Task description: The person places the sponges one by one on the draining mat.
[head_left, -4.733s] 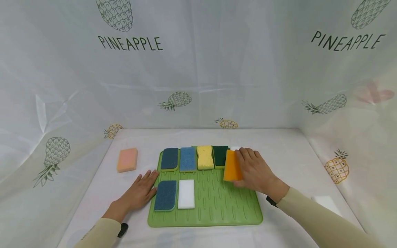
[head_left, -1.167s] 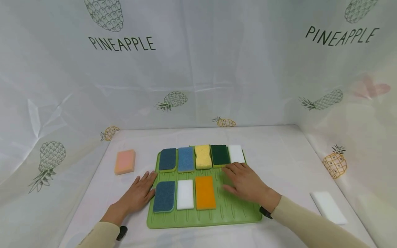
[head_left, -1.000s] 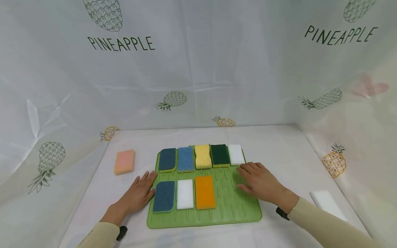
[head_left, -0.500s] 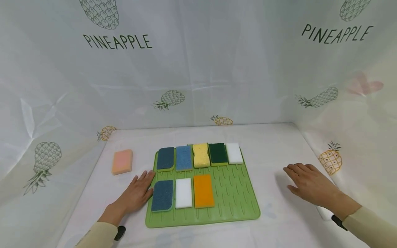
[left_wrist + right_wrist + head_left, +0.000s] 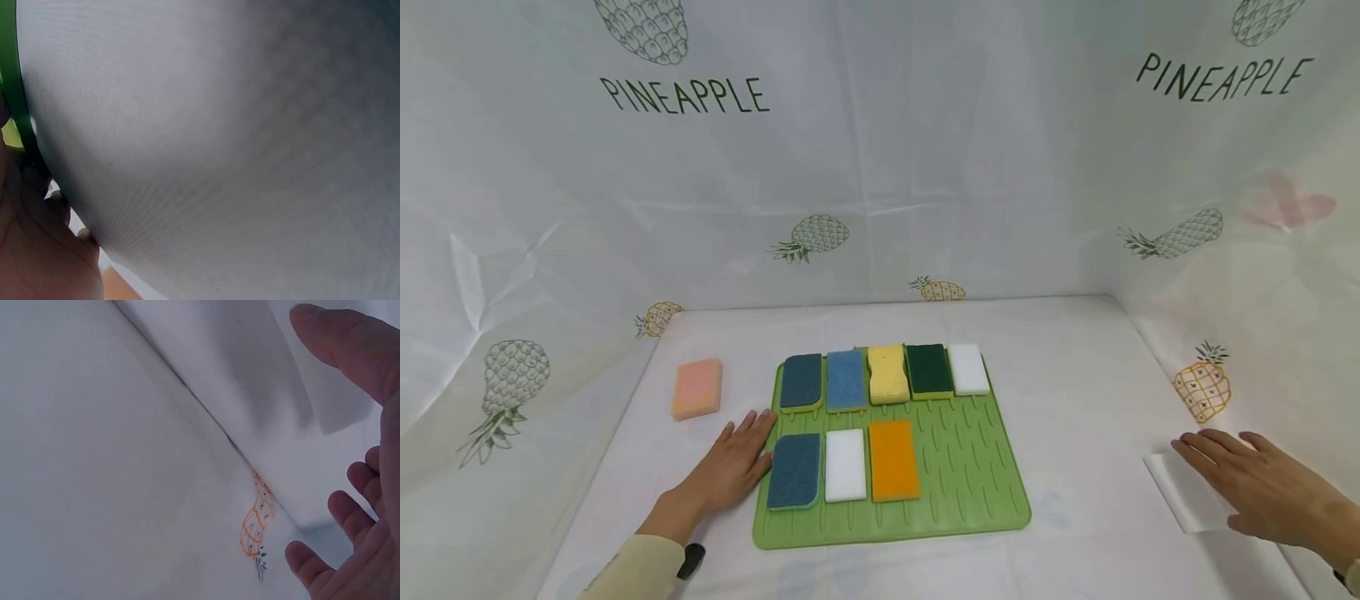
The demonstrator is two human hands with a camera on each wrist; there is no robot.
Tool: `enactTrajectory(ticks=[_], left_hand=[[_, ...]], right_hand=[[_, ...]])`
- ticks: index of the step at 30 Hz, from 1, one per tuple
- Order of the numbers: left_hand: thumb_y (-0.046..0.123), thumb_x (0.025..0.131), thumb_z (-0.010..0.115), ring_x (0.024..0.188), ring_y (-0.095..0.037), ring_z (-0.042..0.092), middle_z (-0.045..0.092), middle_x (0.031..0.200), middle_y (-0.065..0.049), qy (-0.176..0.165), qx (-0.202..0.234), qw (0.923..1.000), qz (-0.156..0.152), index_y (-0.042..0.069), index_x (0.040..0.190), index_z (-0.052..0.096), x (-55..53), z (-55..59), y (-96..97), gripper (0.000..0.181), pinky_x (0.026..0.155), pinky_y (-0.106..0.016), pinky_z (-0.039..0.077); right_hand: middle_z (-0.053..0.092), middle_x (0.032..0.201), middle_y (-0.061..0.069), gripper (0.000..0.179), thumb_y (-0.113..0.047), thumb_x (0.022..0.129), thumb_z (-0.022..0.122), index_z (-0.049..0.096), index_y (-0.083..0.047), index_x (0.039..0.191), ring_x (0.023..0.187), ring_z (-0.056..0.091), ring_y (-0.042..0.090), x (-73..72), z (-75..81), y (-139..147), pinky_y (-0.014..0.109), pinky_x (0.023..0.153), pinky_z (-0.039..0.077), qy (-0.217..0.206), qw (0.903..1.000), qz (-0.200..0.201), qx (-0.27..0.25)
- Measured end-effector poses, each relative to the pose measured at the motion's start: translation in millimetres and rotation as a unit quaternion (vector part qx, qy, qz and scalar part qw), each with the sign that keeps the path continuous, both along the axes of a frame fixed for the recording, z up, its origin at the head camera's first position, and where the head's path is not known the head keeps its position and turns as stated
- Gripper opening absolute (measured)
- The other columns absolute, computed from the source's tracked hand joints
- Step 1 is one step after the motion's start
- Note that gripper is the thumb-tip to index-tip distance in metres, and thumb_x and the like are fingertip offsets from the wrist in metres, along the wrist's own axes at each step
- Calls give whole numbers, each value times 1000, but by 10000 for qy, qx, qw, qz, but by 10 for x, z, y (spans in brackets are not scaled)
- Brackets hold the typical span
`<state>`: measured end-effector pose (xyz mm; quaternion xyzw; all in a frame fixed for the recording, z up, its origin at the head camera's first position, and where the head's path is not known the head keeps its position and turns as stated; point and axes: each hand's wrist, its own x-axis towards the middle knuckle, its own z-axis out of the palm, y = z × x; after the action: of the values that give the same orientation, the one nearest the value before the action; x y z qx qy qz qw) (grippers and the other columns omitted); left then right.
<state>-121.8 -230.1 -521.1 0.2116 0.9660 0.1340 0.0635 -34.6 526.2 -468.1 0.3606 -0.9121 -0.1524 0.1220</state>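
Note:
My left hand (image 5: pixel 730 467) lies flat at the left edge of a green ribbed mat (image 5: pixel 970 467), fingers straight. On the right, my right hand (image 5: pixel 1262 487) hovers over a white sponge (image 5: pixel 1180 492) lying on the table, covering part of it. In the right wrist view its thumb and fingers are spread apart with nothing between them, and the white sponge (image 5: pixel 337 400) shows beyond the thumb. Across the mat's back row sit a dark blue sponge (image 5: pixel 801 381), a blue one, a yellow one, a dark green one and a white one. In front are a dark blue sponge (image 5: pixel 795 471), a white sponge (image 5: pixel 846 465) and an orange sponge (image 5: pixel 893 460).
A pink sponge (image 5: pixel 697 388) lies on the white-covered table left of the mat. White sheeting printed with pineapples (image 5: pixel 1202 392) rises behind the table and along both sides.
The orange sponge, in my right hand at first, now lies in the mat's front row. My right hand let it go and moved right, off the mat, to the white sponge. The left hand stayed put.

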Motion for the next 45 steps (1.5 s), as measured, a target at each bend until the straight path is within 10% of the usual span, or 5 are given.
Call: enactTrajectory(ticks=[5,10,22,31,45], left_hand=[[26,109,59,157,-46,31,38,168,-20,32,25,10000,-1,1,164,33,-4,17,7,66,124,-70,26],[25,109,58,157,-45,30,37,168,-20,17,29,10000,-4,1,164,33,2,39,30,66,124,-70,25],[23,108,59,157,-46,30,37,168,-21,32,111,9999,24,0,164,34,30,46,21,65,124,-70,24],[25,109,58,157,-46,30,37,169,-20,-10,103,9999,15,0,164,33,30,41,19,66,124,-70,24],[26,109,58,158,-45,29,36,169,-20,-21,29,10000,39,0,164,32,11,21,8,66,125,-69,24]], right_hand=[[58,139,14,160,-41,30,98,21,-3,166,149,30,27,77,-114,51,56,87,51,-138,9997,-180,58],[62,134,14,151,-50,39,98,25,-4,163,119,54,31,99,-224,31,54,89,53,-342,9981,-476,186],[63,129,15,118,-44,45,100,46,-1,141,113,58,35,71,-295,-59,57,84,55,-738,9883,-1220,-534],[58,121,24,107,-51,53,97,50,6,131,107,56,42,-175,-235,-247,62,73,53,-335,9827,-1515,-1009],[58,119,28,105,-55,59,92,50,11,129,104,58,43,-693,-142,-862,59,80,53,142,9894,-724,-1252]])
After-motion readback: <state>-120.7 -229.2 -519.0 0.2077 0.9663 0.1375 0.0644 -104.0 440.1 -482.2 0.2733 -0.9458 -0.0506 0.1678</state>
